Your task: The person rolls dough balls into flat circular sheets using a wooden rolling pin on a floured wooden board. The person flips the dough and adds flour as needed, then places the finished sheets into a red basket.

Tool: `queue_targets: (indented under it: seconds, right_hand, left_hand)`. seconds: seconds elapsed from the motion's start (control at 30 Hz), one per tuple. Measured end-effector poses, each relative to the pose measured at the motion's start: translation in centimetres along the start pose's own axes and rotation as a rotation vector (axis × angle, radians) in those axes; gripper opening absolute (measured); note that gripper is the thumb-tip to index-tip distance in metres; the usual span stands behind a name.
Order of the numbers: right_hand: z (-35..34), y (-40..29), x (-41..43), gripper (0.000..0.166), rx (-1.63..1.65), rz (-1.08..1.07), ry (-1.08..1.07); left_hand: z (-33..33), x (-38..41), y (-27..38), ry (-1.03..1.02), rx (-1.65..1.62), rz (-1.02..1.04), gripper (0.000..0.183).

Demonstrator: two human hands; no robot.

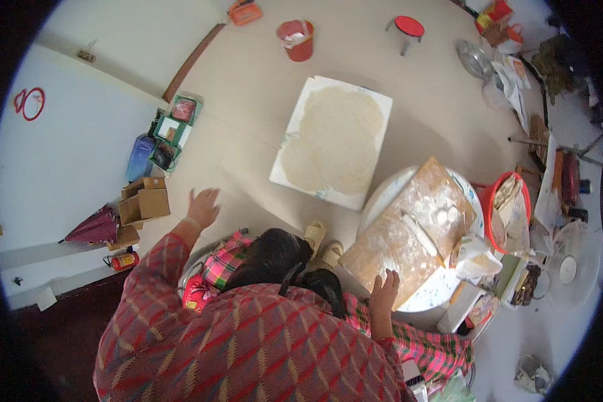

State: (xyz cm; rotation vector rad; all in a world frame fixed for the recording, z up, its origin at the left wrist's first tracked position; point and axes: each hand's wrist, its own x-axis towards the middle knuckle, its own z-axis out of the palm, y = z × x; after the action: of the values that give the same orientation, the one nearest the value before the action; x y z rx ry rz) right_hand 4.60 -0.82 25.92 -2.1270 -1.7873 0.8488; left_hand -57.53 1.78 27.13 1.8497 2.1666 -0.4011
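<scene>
My left hand (204, 207) is held out over the tiled floor with spread fingers and nothing in it. Near the close corner of a floured wooden board (382, 246) is my right hand (384, 296), empty, its fingers somewhat apart; whether it touches the board I cannot tell. A white, floury rolling pin (420, 235) lies across the board, and small pale dough rounds (447, 216) sit beyond it. The board rests on a round white table or basin (434, 294). Ahead on the floor side stands a white rectangular board (301, 100) bearing large thin pale rounds.
A red bucket (488, 221) and a plastic bag (475, 259) stand right of the board. Farther off are a red bin (300, 49) and a red stool (410, 26). Cardboard boxes (153, 202), a folded umbrella (96, 227) and a fire extinguisher (124, 261) are at left.
</scene>
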Motion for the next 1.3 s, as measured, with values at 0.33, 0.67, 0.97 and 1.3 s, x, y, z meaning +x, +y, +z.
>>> queue_targets:
  seconds: [0.33,0.67,0.97,1.3]
  right_hand:
    - [7.7,-14.5,3.4,0.047,-0.194,-0.056,-0.002]
    - [22.8,-35.6,10.2,0.044,-0.158,-0.049,-0.148]
    - [29.1,-42.8,15.2,0.044,-0.211,0.092,-0.211]
    - [32.6,-44.3,27.7,0.046,-0.204,0.348,-0.293]
  left_hand:
    - [9.2,-15.0,-28.1,-0.308,-0.119,-0.596,0.066]
    - [8.2,-10.6,-47.7,-0.114,-0.384,-0.578,0.063]
    - [5.2,-2.6,-54.0,-0.363,-0.297,-0.616,0.066]
    - [-5.6,26.2,-59.2,-0.393,-0.243,-0.487,0.061]
